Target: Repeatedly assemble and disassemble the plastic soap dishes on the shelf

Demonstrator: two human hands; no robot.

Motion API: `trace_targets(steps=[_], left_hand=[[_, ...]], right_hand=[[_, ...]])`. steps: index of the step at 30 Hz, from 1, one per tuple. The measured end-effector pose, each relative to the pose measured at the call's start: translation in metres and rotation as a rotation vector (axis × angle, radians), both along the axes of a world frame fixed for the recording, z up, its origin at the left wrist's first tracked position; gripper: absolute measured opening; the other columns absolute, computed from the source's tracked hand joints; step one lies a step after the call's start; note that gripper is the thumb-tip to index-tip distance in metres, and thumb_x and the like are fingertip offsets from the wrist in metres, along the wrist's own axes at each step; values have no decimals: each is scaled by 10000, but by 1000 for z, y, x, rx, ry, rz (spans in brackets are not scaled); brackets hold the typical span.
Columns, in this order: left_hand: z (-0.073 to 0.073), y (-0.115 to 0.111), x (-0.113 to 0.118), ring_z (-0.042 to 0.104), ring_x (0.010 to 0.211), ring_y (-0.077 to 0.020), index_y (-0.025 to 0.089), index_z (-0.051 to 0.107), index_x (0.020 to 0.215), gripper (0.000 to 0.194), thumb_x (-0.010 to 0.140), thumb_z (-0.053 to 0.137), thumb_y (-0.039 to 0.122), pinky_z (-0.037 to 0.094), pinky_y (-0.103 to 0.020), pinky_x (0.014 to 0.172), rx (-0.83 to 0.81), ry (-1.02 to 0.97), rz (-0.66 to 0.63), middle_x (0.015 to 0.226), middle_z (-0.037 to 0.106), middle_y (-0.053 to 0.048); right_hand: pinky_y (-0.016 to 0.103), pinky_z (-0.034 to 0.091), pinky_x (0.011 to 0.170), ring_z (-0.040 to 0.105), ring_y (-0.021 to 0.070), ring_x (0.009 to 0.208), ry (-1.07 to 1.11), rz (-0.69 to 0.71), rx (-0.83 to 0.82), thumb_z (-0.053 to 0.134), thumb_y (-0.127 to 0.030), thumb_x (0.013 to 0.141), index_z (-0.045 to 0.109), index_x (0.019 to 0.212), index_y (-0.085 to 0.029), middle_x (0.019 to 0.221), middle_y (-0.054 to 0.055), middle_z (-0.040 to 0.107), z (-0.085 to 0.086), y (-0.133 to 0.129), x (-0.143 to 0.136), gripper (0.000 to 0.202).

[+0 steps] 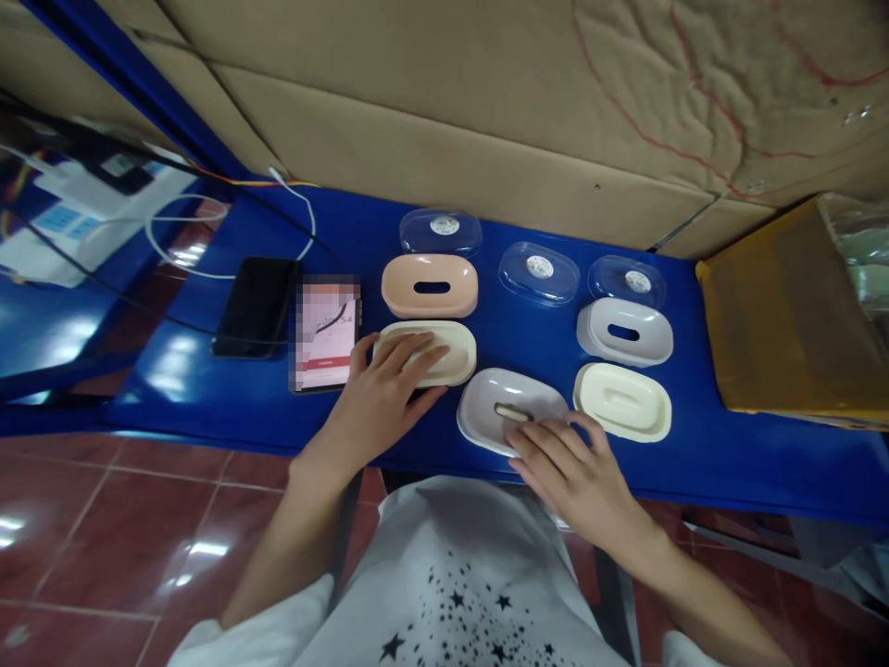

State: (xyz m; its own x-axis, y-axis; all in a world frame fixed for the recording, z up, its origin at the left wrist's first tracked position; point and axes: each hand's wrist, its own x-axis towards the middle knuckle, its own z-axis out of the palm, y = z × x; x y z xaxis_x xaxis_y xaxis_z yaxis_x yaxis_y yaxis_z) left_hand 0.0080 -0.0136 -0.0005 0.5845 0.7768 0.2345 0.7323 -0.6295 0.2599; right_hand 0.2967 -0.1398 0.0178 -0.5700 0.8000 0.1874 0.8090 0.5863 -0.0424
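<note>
My left hand lies over a cream oval tray, its fingers spread into the hollow and its thumb by the near rim. My right hand grips the near right side of a pale grey-lilac oval dish, fingers inside and thumb outside. A cream piece shows at the slot in that dish's floor. Behind my left hand sits a peach slotted oval dish. To the right of my right hand are a pale lilac slotted dish and a cream oval tray.
Three clear oval lids with round stickers lie along the back of the blue table. At left are a black phone and a lit phone, with cables nearby. A cardboard box stands at right; cardboard sheeting lines the back.
</note>
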Motion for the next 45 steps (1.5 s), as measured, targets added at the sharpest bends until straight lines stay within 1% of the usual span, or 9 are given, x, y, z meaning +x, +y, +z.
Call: trace_targets(steps=[10,15,21,24,27,30,35,40,45], left_hand=[[16,14,-10,604,1414,-361,247,589,1490,405,1100,567,352,362,-620,1217,-34,16,-51,1559,623,-145],[35,55,-4,517,1503,-393,229,557,1530,458,1096,555,374,387,-589,1219,-5,69,35,1637,530,-156],[36,109,11,388,1594,-446,197,505,1579,606,1032,656,410,337,-632,1249,-144,160,81,1736,368,-222],[34,124,14,381,1605,-413,205,545,1519,591,991,697,421,330,-622,1256,-220,179,25,1704,417,-212],[36,131,16,484,1526,-374,213,655,1316,414,952,731,394,358,-596,1237,-227,151,23,1621,518,-165],[45,129,16,523,1463,-352,202,689,1181,309,958,740,408,374,-600,1218,-206,131,39,1580,541,-137],[59,104,6,521,1464,-359,177,647,1255,336,984,731,358,417,-601,1201,-114,98,-22,1578,533,-159],[49,70,-16,573,1427,-386,209,642,1222,362,937,792,374,485,-590,1159,-124,77,-119,1532,566,-171],[43,48,-27,593,1414,-383,224,656,1226,340,943,780,366,491,-612,1147,-169,66,-84,1577,546,-161]], right_hand=[[523,508,1070,718,278,1184,-6,-14,66,617,-98,1025,649,1457,-222,1370,73,781,-8,15,9,451],[504,488,1100,726,273,1181,-6,7,76,621,-133,1050,657,1440,-192,1345,92,791,-3,33,17,397],[531,475,1125,725,297,1238,-28,17,5,583,-273,1102,658,1434,-155,1395,127,765,14,63,30,360],[529,465,1142,718,288,1263,15,55,-4,575,-284,1108,659,1432,-179,1416,116,754,16,76,39,351],[513,462,1146,715,274,1277,108,81,18,592,-267,1099,674,1398,-189,1404,107,760,13,83,46,319],[502,461,1141,719,273,1274,176,77,21,617,-244,1084,697,1351,-189,1380,118,767,10,84,51,285],[501,445,1162,723,272,1271,218,48,25,640,-217,1068,706,1325,-198,1367,120,769,8,81,60,266],[519,449,1168,724,274,1270,221,29,9,651,-224,1065,697,1328,-214,1379,116,763,7,82,64,268],[532,463,1156,727,277,1260,226,23,-8,651,-221,1063,703,1323,-218,1363,114,771,5,84,63,265]])
